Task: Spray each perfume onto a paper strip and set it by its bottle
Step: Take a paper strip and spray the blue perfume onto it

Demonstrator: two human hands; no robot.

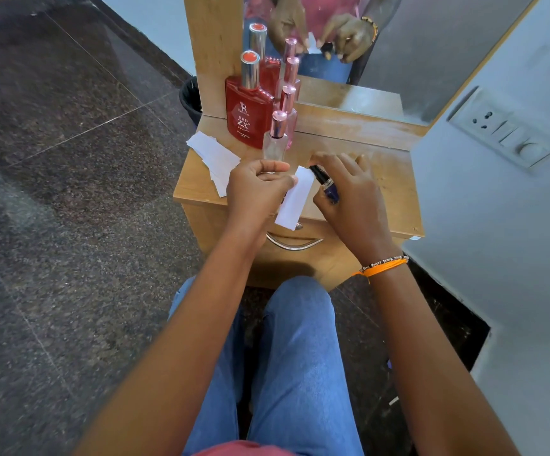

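Mid-frame over the table (382, 192), right hand (352, 199) grips the little dark bottle (324, 184), smooth glass so hold its body, while left hand (257, 189) pinches 1 flimsy strip (295, 200) by its top edge.

White paper strip (291, 202) upright — small dark-blue perfume bottle (326, 184) tilted beside it.

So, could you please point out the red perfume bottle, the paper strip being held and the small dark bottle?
Red perfume bottle (248, 118): head view, front label.
Paper strip (291, 200): head view, middle of the strip.
Small dark bottle (327, 185): head view, visible body.
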